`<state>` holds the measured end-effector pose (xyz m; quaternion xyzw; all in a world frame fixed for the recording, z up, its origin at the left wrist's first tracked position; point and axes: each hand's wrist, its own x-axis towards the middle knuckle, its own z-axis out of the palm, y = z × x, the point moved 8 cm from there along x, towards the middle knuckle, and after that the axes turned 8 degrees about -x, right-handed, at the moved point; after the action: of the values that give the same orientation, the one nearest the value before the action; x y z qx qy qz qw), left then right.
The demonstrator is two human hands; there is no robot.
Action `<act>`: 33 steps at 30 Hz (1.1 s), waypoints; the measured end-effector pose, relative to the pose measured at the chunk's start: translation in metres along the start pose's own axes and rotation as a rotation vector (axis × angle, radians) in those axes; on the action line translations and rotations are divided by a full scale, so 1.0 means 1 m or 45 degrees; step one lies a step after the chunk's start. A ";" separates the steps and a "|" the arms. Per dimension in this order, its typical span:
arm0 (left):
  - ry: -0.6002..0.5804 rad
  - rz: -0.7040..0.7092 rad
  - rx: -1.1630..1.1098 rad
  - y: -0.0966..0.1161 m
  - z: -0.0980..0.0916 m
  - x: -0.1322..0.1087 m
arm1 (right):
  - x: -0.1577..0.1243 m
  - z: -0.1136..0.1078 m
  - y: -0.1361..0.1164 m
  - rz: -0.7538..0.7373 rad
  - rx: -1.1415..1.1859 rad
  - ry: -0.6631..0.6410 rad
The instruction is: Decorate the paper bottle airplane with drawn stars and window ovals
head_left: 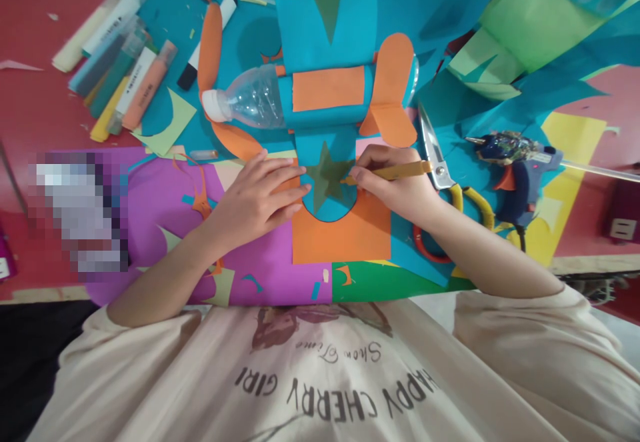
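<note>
My right hand (390,179) grips a yellow-brown marker (403,171), its tip at the edge of a green paper star (327,177). The star lies on the rounded end of a blue paper strip (320,214). Under that end is an orange paper sheet (345,242). My left hand (267,192) lies flat with fingers spread, fingertips at the left edge of the strip. Just beyond the hands, a clear plastic bottle (255,99) lies on its side, wrapped in blue and orange paper. Orange paper blades stand at both its ends.
Several markers (125,62) lie at the far left, and a pixelated patch (85,212) covers something nearer. To the right are scissors (440,169) with yellow and red handles and a blue glue gun (523,175). Paper scraps (170,122) are scattered about.
</note>
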<state>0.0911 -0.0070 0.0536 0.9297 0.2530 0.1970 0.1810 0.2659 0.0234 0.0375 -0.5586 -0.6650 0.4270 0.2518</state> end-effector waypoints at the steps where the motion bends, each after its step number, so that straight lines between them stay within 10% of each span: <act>1: -0.001 -0.003 -0.003 0.000 0.000 0.000 | 0.000 0.000 0.000 -0.002 0.006 0.000; 33: -0.076 -0.129 -0.126 -0.008 0.005 -0.002 | 0.000 -0.002 0.002 0.051 0.009 0.043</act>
<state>0.0885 -0.0031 0.0449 0.9111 0.2842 0.1720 0.2439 0.2686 0.0243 0.0367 -0.5781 -0.6478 0.4248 0.2565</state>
